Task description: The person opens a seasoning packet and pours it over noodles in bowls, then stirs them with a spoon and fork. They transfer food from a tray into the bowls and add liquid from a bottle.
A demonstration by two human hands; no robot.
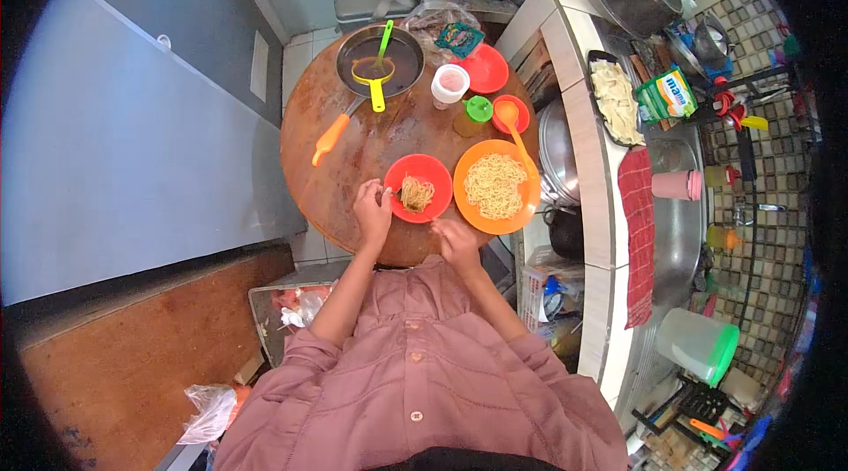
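Note:
My left hand (373, 208) rests at the left rim of a small red plate (433, 172) holding a small heap of noodles (417, 193); a thin utensil seems to be pinched in its fingers, pointing into the noodles. My right hand (456, 239) sits at the near edge of the round wooden table (336, 179), just below the red plate, fingers curled, with nothing visible in it. To the right stands an orange plate (521, 201) piled with noodles (495, 186).
Farther back on the table are a dark pan (408, 60) with a yellow strainer (374, 75), an orange-handled tool (330, 140), a white cup (450, 83), a red plate (488, 70) and a small orange bowl with spoon (511, 114). A counter with sink (680, 232) runs along the right.

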